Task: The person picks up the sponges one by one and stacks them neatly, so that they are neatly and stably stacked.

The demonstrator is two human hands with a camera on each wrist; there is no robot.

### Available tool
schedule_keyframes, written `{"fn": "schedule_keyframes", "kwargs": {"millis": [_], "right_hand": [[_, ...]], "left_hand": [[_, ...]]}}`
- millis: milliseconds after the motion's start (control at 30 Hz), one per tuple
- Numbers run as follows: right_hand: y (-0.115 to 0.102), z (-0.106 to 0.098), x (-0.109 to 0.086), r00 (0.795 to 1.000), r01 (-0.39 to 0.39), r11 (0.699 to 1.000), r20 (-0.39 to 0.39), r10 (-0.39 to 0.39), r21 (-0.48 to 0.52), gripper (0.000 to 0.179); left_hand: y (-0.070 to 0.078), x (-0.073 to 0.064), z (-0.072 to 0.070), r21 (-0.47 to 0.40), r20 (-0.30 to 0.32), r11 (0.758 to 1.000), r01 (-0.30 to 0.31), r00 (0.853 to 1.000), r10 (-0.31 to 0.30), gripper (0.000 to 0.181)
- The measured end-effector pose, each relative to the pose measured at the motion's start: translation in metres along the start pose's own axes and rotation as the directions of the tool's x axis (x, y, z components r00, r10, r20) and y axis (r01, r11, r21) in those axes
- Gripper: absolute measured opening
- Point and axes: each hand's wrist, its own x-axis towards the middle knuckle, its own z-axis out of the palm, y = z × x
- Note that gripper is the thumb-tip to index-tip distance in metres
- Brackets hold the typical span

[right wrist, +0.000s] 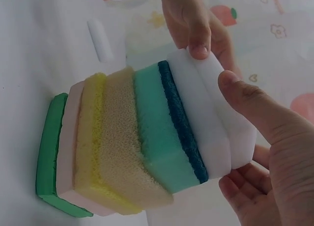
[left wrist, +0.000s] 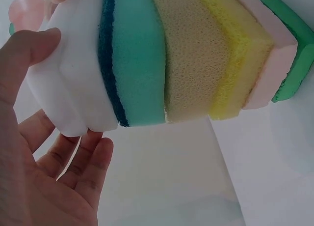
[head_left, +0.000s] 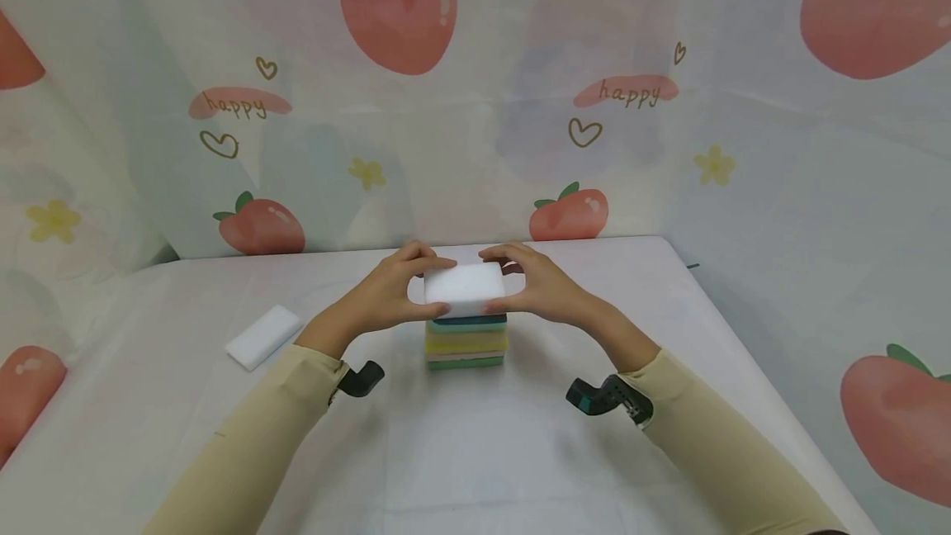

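Observation:
A stack of sponges stands on the table, topped by two white sponges, one on the other. My left hand (head_left: 382, 291) and right hand (head_left: 548, 283) pinch the uppermost white sponge (head_left: 464, 287) at its two ends, thumbs on the near side and fingers behind. Under the white pair lies a teal sponge (right wrist: 159, 132) with a dark blue scouring layer. Below it come a tan porous sponge (right wrist: 120, 127), a yellow sponge (right wrist: 91, 142), a pale pink layer (right wrist: 68, 142) and a green layer (right wrist: 51, 147) at the bottom.
Another white sponge (head_left: 263, 337) lies flat to the left of the stack. The white-covered table (head_left: 461, 452) reaches back to a fruit-printed cloth (head_left: 475, 147). A dark wrist device (head_left: 609, 397) sits on the right sleeve, another (head_left: 361, 378) on the left.

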Motion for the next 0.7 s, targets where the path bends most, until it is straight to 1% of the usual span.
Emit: {"fn": "schedule_keyframes", "kwargs": {"millis": [233, 433, 600, 700], "right_hand": [[-0.003, 0.0012, 0.0015, 1.0, 0.004, 0.999, 0.014, -0.004, -0.032, 0.068], [-0.0016, 0.0034, 0.0013, 1.0, 0.01, 0.999, 0.01, -0.009, -0.037, 0.065], [-0.0005, 0.0035, 0.0009, 1.0, 0.019, 0.999, 0.006, -0.018, -0.038, 0.065], [-0.0008, 0.0033, 0.0003, 1.0, 0.023, 0.999, 0.005, -0.023, -0.031, 0.064]], "left_hand": [[-0.0006, -0.0007, -0.0006, -0.001, -0.011, 1.0, -0.016, 1.0, 0.015, 0.061], [-0.003, -0.0033, -0.0004, -0.013, -0.029, 0.999, -0.033, 0.999, 0.032, 0.064], [-0.0043, -0.0067, -0.003, -0.025, -0.038, 0.999, -0.027, 0.999, 0.026, 0.063], [-0.0059, -0.0098, -0.0052, -0.025, -0.048, 1.0, -0.013, 0.999, 0.012, 0.062]]}}
